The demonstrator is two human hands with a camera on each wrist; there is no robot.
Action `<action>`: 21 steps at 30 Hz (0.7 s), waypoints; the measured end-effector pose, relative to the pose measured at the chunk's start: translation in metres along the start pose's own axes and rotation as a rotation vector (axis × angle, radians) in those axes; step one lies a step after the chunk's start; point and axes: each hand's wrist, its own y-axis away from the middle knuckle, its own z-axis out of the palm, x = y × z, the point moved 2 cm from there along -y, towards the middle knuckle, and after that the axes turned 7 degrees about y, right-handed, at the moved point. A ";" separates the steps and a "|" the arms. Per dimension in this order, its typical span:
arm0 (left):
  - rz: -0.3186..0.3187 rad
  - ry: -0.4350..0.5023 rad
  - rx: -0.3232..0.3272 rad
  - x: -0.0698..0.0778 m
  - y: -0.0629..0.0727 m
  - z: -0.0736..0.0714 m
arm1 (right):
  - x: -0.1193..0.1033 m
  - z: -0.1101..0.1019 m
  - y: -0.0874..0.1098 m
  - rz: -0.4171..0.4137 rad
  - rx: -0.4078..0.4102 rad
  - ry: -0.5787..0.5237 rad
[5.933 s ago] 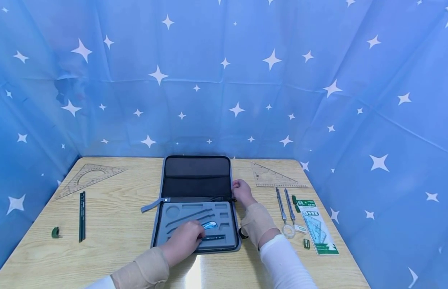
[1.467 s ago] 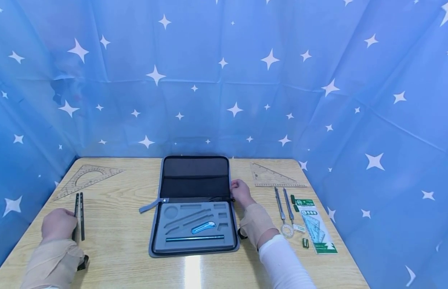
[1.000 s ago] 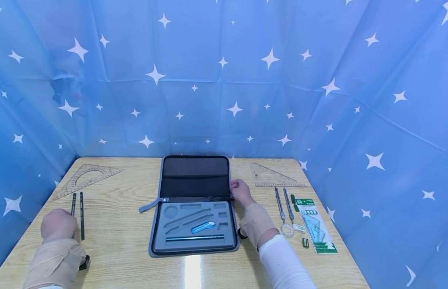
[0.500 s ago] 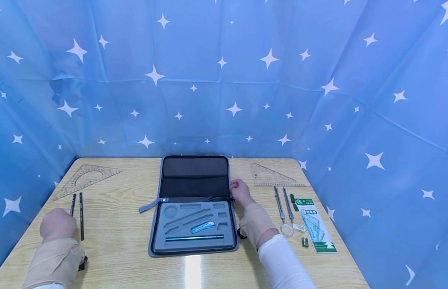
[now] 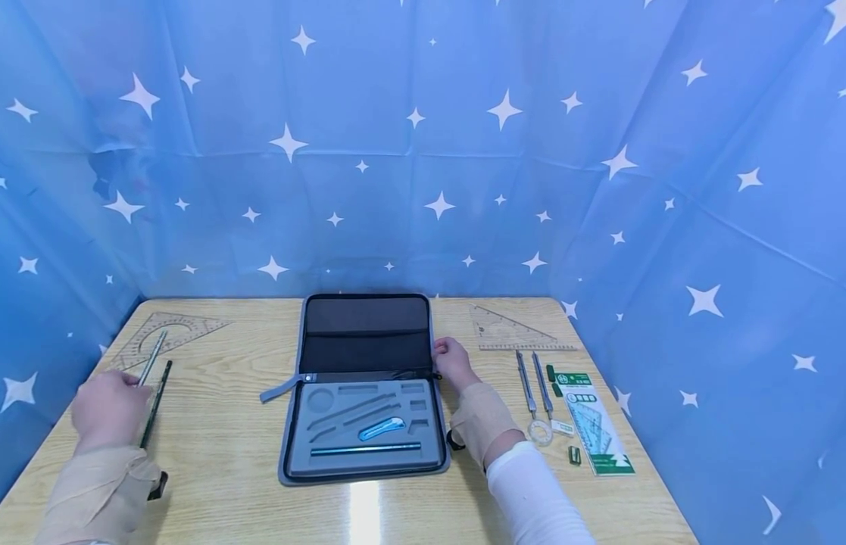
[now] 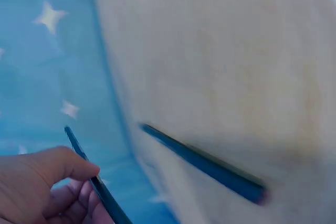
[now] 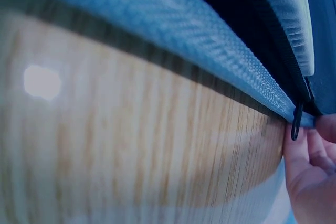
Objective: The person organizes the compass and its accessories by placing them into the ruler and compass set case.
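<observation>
In the head view my left hand (image 5: 111, 409) is at the table's left side and pinches a dark green pencil (image 5: 152, 357), its far end pointing up and away. The left wrist view shows the thumb and fingers round this pencil (image 6: 107, 198), raised off the table. A second dark pencil (image 5: 158, 401) lies slanted on the table just right of that hand. My right hand (image 5: 457, 365) holds the right edge of the opened zip case (image 5: 368, 314), near its hinge; the right wrist view shows thumb above and fingers below the edge, beside a zipper pull (image 7: 297, 121).
The case's grey moulded tray (image 5: 348, 466) holds a blue utility knife (image 5: 382, 429) and a pencil (image 5: 365, 450). A protractor set square (image 5: 139, 333) lies at the back left. On the right are a set square (image 5: 507, 331), compasses (image 5: 526, 382), a sharpener (image 5: 575, 456) and a ruler packet (image 5: 595, 424).
After putting a pencil in the tray, my left hand moved to the left-side pencils and has lifted one. The other pencil now lies at a slant. My right hand stays at the case edge.
</observation>
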 end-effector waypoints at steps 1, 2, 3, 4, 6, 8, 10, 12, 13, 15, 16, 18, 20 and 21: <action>0.027 0.007 0.010 0.004 0.001 0.000 | 0.000 0.000 0.000 0.000 0.000 -0.002; 0.073 0.020 0.024 0.012 0.003 0.001 | 0.000 0.000 0.000 0.001 0.000 -0.005; 0.125 0.029 0.041 0.020 0.005 0.002 | 0.000 0.000 0.000 0.002 0.000 -0.008; 0.175 0.040 0.051 0.029 0.008 0.004 | 0.000 -0.001 0.000 0.003 0.000 -0.009; 0.262 0.056 0.052 0.046 0.013 0.007 | -0.001 -0.001 0.000 0.004 -0.002 -0.015; 0.326 0.073 0.037 0.062 0.019 0.011 | -0.001 -0.001 -0.001 0.004 -0.005 -0.017; 0.368 0.089 0.005 0.077 0.025 0.015 | -0.001 -0.001 -0.001 0.002 -0.008 -0.018; 0.397 0.095 -0.039 0.090 0.031 0.021 | -0.001 -0.001 0.000 -0.001 -0.008 -0.022; 0.412 0.093 -0.056 0.096 0.034 0.024 | -0.001 -0.001 0.000 -0.002 -0.010 -0.027; 0.435 0.093 -0.101 0.106 0.039 0.032 | -0.001 -0.002 0.001 -0.007 -0.010 -0.028; 0.451 0.087 -0.118 0.111 0.041 0.036 | -0.001 -0.003 0.002 -0.009 -0.011 -0.028; 0.475 0.072 -0.141 0.118 0.046 0.046 | -0.001 -0.003 0.002 -0.012 -0.010 -0.030; 0.499 0.066 -0.158 0.124 0.050 0.055 | -0.001 -0.003 0.002 -0.015 -0.009 -0.024; 0.517 0.061 -0.159 0.127 0.051 0.060 | -0.002 -0.003 0.002 -0.015 -0.008 -0.025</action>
